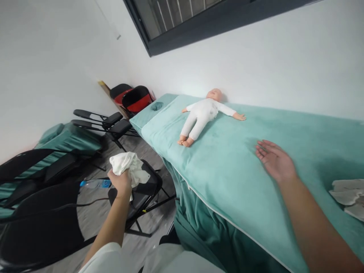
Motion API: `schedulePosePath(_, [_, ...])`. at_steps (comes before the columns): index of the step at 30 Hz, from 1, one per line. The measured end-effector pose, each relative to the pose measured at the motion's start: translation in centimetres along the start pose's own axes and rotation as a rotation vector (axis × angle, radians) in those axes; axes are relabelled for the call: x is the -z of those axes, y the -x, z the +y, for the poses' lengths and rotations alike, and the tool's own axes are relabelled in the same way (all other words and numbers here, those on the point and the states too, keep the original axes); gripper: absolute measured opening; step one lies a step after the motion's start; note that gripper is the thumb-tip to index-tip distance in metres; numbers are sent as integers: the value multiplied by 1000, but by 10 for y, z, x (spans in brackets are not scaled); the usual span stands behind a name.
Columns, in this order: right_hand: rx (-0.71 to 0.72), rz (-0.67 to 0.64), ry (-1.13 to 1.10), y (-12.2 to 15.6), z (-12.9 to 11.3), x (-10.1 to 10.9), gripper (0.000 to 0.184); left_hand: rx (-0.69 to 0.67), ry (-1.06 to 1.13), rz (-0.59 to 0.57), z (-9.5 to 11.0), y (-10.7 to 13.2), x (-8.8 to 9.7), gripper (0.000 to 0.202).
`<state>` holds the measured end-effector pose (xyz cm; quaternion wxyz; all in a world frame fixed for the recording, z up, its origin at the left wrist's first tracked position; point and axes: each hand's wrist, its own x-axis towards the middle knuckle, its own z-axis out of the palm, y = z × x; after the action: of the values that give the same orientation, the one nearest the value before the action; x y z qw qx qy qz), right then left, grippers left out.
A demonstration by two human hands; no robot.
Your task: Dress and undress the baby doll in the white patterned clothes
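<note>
Presently our left hand (pixel 121 182) closes around a crumpled white cloth (pixel 127 165), perhaps clear of the black chair (pixel 145 190); our right hand (pixel 275 161), loosely spread, holds nothing near the doll (pixel 202 110) lying on the green bed (pixel 227 163). We judge this step as handling the cloth; moving it calls for a firm grip.

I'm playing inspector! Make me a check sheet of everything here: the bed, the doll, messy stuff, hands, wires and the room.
Surface: bed, green cover, lightly creased.
Main things: doll, face up, smudges on its white body; cloth, bunched up.
Clutter: crumpled white item on the bed; bottle on its side.
Hands: left hand grips the cloth; right hand open, over the bed.
Cables: nothing seen for certain.
Surroundings: folding chairs, wall, window.
</note>
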<state>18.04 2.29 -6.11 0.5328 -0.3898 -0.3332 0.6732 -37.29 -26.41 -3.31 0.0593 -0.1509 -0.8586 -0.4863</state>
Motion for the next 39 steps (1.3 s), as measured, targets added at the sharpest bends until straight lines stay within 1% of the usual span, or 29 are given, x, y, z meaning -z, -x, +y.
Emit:
schedulePosePath(3, [0,-7,11,4,-2,3,12,118,-199,159,-33,-9,5,63])
schedulePosePath(4, [-3,-16,22,5,-2,4,11,166,-254,171,-43,-10,3,63])
schedulePosePath(6, [-11,-18,20,8,-3,6,11,264,-336,166,-60,-10,-1,61])
schedulePosePath(9, [11,53,-80,11,-2,7,13,417,-471,131,-82,-9,-4,54])
schedulePosePath(11, [22,94,-147,15,-1,6,17,479,-552,94,-93,-13,-3,51])
schedulePosePath(12, [22,106,-161,18,-1,6,18,483,-586,69,-98,-18,-1,51])
schedulePosePath(13, [19,112,-163,21,-2,5,19,467,-616,39,-102,-23,1,52])
schedulePosePath(15, [28,133,-149,28,-2,4,19,393,-669,-34,-108,-36,6,56])
schedulePosePath(18, [61,151,-97,36,-3,3,19,221,-746,-164,-115,-55,11,60])
schedulePosePath(20, [81,155,-52,39,-3,2,20,91,-804,-250,-123,-59,11,59])
schedulePosePath(22, [91,162,-13,40,-1,1,22,-30,-862,-346,-135,-56,6,57])
schedulePosePath(24, [98,167,20,39,0,1,22,-103,-901,-458,-152,-46,-1,56])
schedulePosePath(26, [99,173,47,39,1,1,23,-108,-914,-554,-169,-34,-9,59])
schedulePosePath(27, [99,178,59,39,2,1,24,-95,-917,-579,-177,-29,-13,61])
schedulePosePath(30, [103,185,78,40,2,0,26,-72,-928,-580,-193,-21,-18,55])
schedulePosePath(32, [104,174,82,42,1,-2,26,-86,-929,-573,-198,-21,-17,48])
schedulePosePath(34, [103,161,91,43,1,-4,27,-123,-918,-587,-201,-21,-15,45])
schedulePosePath(36, [110,149,109,44,2,-5,28,-163,-905,-601,-204,-20,-12,49])
schedulePosePath(39, [121,119,133,45,3,-4,27,-194,-903,-606,-208,-15,-10,61])
